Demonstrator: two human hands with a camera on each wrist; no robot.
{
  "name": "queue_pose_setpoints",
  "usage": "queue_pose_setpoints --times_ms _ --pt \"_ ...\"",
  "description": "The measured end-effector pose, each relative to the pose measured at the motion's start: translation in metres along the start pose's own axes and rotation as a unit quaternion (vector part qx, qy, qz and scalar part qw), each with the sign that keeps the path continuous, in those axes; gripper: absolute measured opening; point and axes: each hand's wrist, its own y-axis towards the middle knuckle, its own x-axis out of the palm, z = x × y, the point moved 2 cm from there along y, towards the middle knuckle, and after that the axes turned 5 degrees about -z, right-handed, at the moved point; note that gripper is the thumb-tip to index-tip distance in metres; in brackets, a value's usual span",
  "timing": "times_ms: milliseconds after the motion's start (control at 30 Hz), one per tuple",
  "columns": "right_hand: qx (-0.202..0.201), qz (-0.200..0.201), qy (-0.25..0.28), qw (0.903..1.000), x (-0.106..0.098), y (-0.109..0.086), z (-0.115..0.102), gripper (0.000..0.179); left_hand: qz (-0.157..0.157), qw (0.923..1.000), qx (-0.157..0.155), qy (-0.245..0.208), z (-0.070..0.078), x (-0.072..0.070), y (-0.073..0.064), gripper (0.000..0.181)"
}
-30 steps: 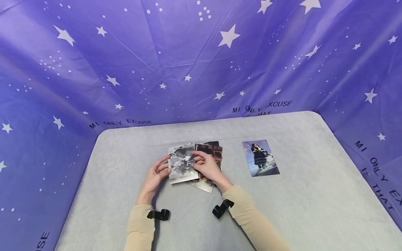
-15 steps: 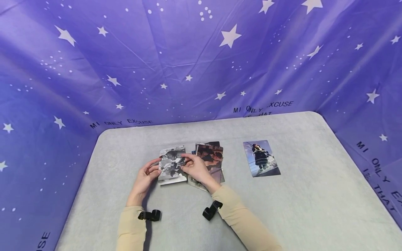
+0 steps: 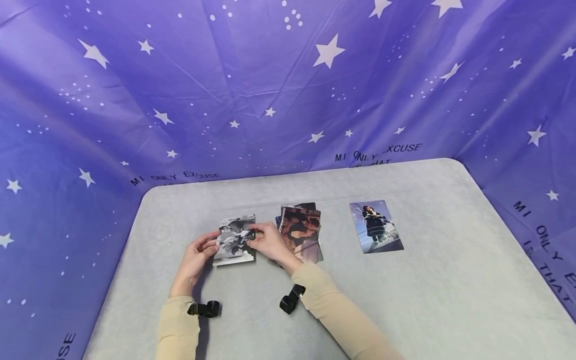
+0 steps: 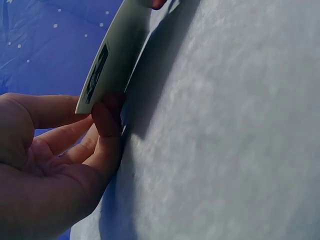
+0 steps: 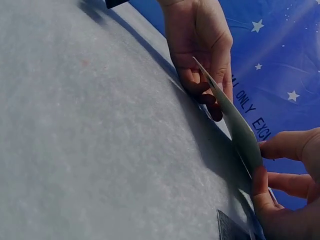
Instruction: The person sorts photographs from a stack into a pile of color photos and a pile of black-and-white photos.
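A black-and-white photo card (image 3: 235, 240) is held between both hands over the left part of the table. On its left edge, my left hand (image 3: 198, 254) pinches it with thumb and fingers. At the opposite edge my right hand (image 3: 270, 243) grips it the same way. The left wrist view shows the pale back of the card (image 4: 122, 55), tilted up from the cloth. Seen from the right wrist, the card (image 5: 234, 120) spans the gap between the two hands. Whether another card lies beneath it, I cannot tell.
A loose pile of photo cards (image 3: 300, 232), reddish-brown one on top, lies just right of the right hand. Farther right is a single blue-toned photo card (image 3: 377, 226). The grey table (image 3: 405, 305) backs onto a purple star-patterned curtain (image 3: 288, 90).
Both hands have carried the black-and-white card left and slightly toward the front, away from the pile. More of the pile shows now. The blue-toned card stays on the table.
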Motion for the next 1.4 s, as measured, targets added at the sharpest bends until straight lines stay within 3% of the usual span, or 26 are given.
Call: queue_pose_setpoints --times_ms 100,233,333,600,767,1067,1200,1400 --pt "0.009 -0.006 -0.02 0.9998 0.003 0.001 0.001 0.045 0.008 0.9995 -0.005 0.03 0.002 -0.003 0.001 0.042" --pt "0.026 0.006 -0.086 0.9959 0.006 0.0 0.001 0.045 0.007 0.9967 -0.013 0.08 0.004 -0.004 0.001 0.04" --pt "0.019 0.012 -0.12 0.9925 0.007 0.001 0.001 0.046 0.002 0.9932 -0.015 0.115 0.007 -0.005 0.001 0.04" --pt "0.026 0.004 -0.148 0.9886 0.007 0.003 -0.001 0.047 -0.015 0.9761 0.001 0.217 0.018 -0.007 0.002 0.035" --pt "0.016 0.001 -0.174 0.9846 0.004 0.005 -0.002 0.044 -0.01 0.9667 -0.001 0.256 0.022 -0.006 0.003 0.035" --pt "0.002 -0.038 -0.206 0.9778 0.0 0.007 -0.004 0.046 0.0 0.9689 -0.018 0.247 0.02 -0.005 0.004 0.032" --pt "0.016 -0.05 -0.194 0.9797 -0.002 0.006 -0.006 0.05 0.017 0.9696 -0.02 0.243 0.021 -0.003 0.005 0.028" --pt "0.035 -0.039 -0.139 0.9889 -0.009 -0.001 -0.005 0.049 0.035 0.9828 -0.012 0.181 0.02 0.004 0.005 0.028"
